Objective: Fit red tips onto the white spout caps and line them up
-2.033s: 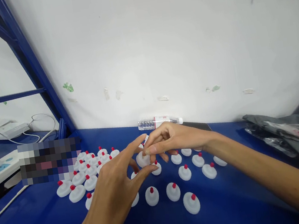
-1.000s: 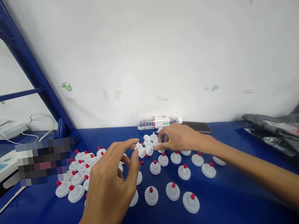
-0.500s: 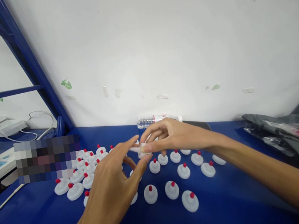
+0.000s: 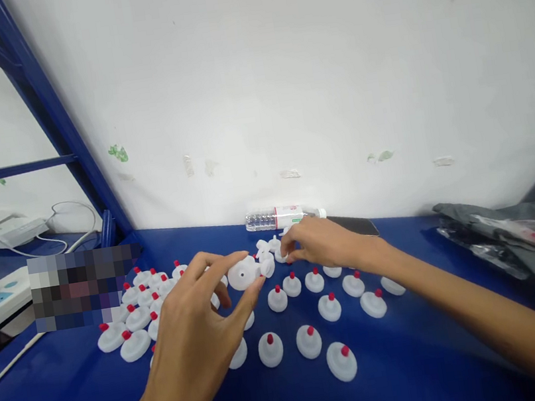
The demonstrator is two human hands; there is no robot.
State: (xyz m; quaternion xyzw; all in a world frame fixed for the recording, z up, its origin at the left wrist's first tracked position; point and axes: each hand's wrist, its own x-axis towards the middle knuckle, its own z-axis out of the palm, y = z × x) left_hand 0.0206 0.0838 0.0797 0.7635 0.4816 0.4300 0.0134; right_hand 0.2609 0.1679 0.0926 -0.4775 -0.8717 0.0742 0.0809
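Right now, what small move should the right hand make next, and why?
Probably have the right hand pinch one white plastic piece: it reaches right beside it, though whether it grips anything is unclear, and the left hand holds a white disc with a small central hole.

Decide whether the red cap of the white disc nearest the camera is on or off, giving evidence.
On: the red cap sits atop the nearest white disc, around its middle.
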